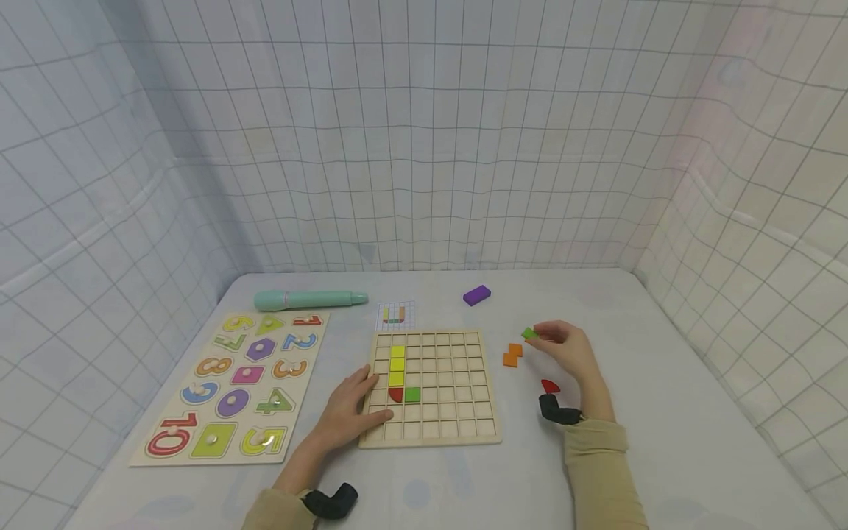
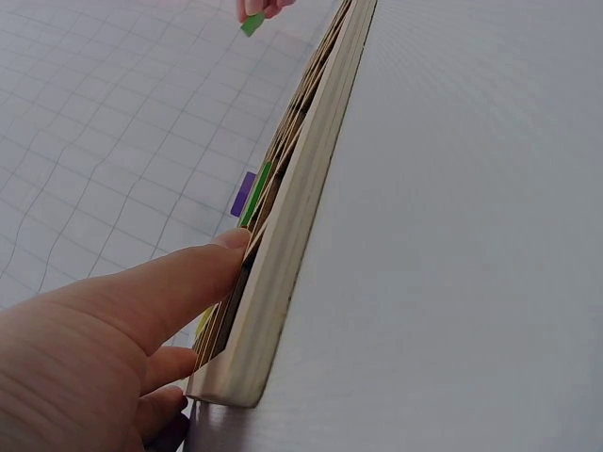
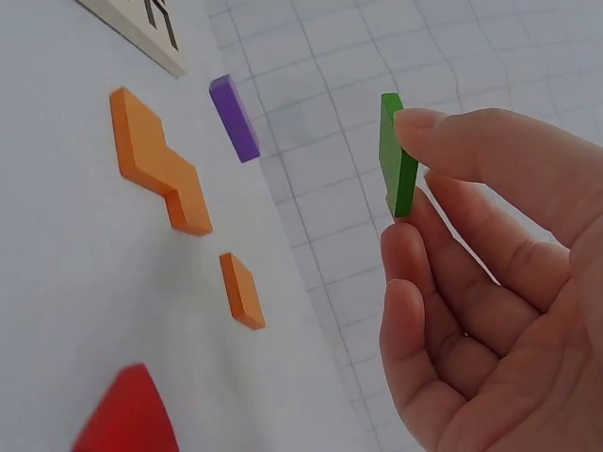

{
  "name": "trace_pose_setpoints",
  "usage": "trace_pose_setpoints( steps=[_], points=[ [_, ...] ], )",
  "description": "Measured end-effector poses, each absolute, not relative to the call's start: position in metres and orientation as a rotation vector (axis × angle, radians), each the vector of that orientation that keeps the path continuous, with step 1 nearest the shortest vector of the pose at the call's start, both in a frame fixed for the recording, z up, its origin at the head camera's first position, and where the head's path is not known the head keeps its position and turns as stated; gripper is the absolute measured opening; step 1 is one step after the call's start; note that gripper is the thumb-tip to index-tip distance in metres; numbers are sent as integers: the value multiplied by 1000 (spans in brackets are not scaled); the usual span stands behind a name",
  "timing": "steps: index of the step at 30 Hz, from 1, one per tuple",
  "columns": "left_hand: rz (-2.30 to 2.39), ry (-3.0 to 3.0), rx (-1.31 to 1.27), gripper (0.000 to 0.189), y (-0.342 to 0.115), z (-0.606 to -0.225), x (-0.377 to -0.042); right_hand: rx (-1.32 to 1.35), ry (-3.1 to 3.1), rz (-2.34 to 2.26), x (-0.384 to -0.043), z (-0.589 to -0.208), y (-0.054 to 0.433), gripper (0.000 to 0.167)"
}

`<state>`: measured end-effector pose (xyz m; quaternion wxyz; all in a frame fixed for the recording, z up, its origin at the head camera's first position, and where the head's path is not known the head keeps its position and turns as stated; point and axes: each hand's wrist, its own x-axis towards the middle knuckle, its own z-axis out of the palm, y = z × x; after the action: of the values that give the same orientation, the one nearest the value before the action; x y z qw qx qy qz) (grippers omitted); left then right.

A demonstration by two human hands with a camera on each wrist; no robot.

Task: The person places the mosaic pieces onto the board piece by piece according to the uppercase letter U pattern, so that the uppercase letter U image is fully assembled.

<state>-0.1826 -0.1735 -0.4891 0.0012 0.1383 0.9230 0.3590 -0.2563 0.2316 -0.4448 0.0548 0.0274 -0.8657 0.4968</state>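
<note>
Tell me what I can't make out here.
Head: separate shapes on the pattern card, too small.
Head: part of the wooden grid board, under the left hand.
Right wrist: rest of the red tile, cut off by bottom edge.
Right wrist: green tile, partly covered by the right hand.

Pale grid-lined walls [image 1: 424, 147] enclose a whitish tabletop [image 1: 682, 412].

In right wrist view, edges are cutting off red piece [image 3: 132, 416] and board [image 3: 141, 35]. Left hand [image 1: 347, 409] is partly hiding board.
</note>
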Motion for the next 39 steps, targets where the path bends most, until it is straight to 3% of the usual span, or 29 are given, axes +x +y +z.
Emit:
trace_pose_setpoints(
  steps=[11,25,39],
  points=[
    [1165,2908,440,78,-173,-489,-181,201,-2709,1531,-257,-437,185,35],
    [1167,2907,447,78,-174,-490,-182,630,-2770,1438,-246,-438,126,29],
    [1173,2896,445,78,-174,-490,-183,826,-2892,1334,-240,-451,98,26]
  ],
)
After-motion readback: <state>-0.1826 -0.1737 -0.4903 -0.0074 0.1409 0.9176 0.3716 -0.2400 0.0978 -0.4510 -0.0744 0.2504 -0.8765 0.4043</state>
